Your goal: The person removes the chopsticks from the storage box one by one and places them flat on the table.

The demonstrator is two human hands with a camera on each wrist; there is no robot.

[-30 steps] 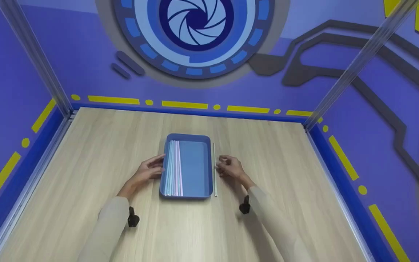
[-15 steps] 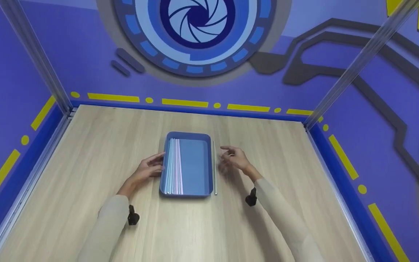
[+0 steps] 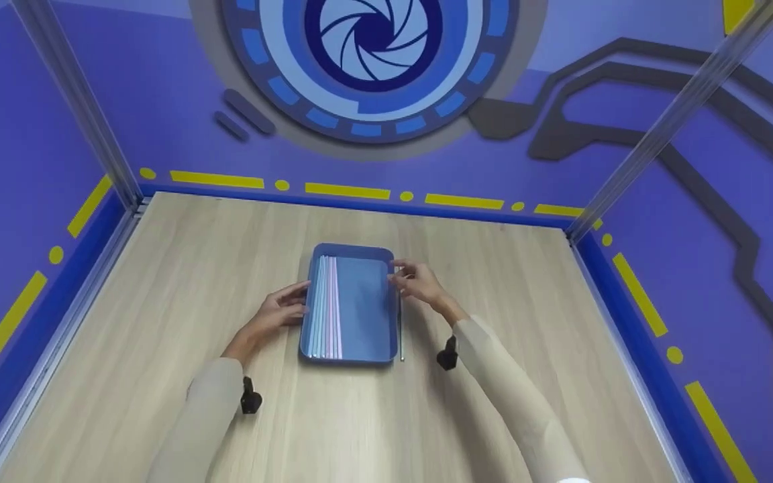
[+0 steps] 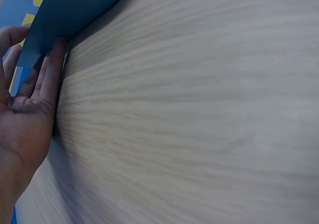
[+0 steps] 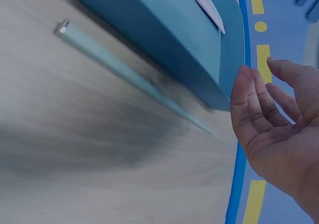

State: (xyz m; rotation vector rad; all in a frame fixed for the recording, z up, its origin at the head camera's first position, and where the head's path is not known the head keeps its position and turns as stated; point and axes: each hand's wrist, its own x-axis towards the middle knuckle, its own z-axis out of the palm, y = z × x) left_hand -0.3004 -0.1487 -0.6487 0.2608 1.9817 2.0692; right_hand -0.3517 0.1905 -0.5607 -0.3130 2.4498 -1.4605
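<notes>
Likely light, stiff and roll-prone, best pinched mid-length, the pale stick [image 5: 117,67] is lying on the bench [image 3: 527,302] beside the tray [image 3: 365,315], the right hand [image 3: 419,282] hovering empty, the left hand [image 3: 274,315] touching the tray straight-fingered.

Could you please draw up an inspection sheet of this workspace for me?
Surface: wooden table, light, grained.
Job's things: blue tray holding pale blue and pink straws laid lengthwise along its left side; one loose straw lies on the table beside the tray's right wall.
Clutter: nothing seen.
Hands: left hand touches the tray's left wall with extended fingers; right hand is at the tray's right edge, holding nothing; whether it touches the rim cannot be told.
Cables: nothing seen.
Surroundings: purple-blue panels with yellow markings, metal posts at the corners.
</notes>
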